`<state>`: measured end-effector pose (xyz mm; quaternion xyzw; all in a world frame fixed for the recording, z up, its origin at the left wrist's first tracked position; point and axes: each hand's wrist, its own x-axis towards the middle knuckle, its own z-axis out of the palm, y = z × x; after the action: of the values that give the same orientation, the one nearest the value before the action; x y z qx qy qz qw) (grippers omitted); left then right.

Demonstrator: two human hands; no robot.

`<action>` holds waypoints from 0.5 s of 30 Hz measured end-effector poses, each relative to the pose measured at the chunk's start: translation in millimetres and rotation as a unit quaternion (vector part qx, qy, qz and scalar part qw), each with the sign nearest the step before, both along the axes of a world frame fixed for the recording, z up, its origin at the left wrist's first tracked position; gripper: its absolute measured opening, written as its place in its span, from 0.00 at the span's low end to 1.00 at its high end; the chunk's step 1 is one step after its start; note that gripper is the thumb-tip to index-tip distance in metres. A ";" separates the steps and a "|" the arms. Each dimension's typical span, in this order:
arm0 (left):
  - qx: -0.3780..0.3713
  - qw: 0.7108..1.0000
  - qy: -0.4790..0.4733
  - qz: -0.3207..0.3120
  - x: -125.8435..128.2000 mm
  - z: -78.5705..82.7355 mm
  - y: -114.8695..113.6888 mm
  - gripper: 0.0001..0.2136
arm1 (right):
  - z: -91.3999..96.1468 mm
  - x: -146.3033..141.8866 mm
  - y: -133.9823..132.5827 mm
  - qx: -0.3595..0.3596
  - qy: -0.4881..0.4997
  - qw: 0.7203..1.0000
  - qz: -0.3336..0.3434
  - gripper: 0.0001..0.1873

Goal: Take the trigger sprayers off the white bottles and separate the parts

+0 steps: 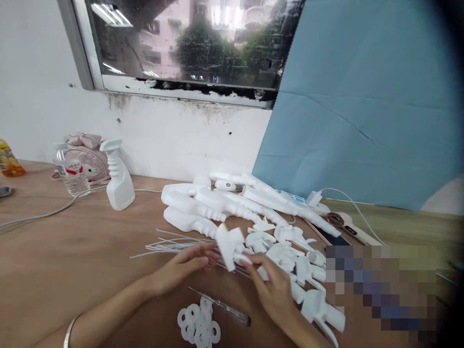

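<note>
Held between the thumb and fingers of my right hand (270, 285) is a white spray head (230, 244), tilted and slightly blurred. My left hand (194, 261) reaches in from the left with its fingers apart, close to the spray head and holding nothing. Thin white tubes (163, 246) lie behind my left hand. Beyond and right of my right hand are several loose white spray head parts (284, 256). In front of me lie a pile of white ring washers (199, 323) and a clear-handled screwdriver (226, 309).
White bottle bodies (192, 208) are heaped at the back. A white spray bottle (119, 179) stands upright at left, near a clear water bottle (74, 171) and a pink bag (92, 159). A cable (54, 212) crosses the table. A handheld fan (350, 229) lies at right.
</note>
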<state>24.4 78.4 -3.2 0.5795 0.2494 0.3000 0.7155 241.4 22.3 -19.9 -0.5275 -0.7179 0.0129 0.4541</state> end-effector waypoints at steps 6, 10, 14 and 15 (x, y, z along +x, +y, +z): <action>0.266 0.841 0.213 0.421 -58.8 4.6 64.8 0.17 | 16.4 46.0 22.2 0.115 -0.161 0.947 -0.252 0.15; 0.259 0.676 0.269 0.636 -122.4 3.1 115.2 0.31 | 21.9 56.4 26.5 0.006 -0.295 0.881 -0.370 0.16; 0.238 0.629 0.318 0.668 -168.8 -4.8 143.1 0.34 | 23.5 54.2 26.8 -0.085 -0.354 0.847 -0.386 0.13; 0.248 0.639 0.326 0.651 -175.3 -6.9 147.4 0.30 | 24.0 53.1 26.9 -0.084 -0.360 0.845 -0.386 0.13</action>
<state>-150.9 225.8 -10.1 0.4828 0.6957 0.5306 0.0368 294.5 49.1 4.1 -0.7658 -0.5656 -0.2937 0.0863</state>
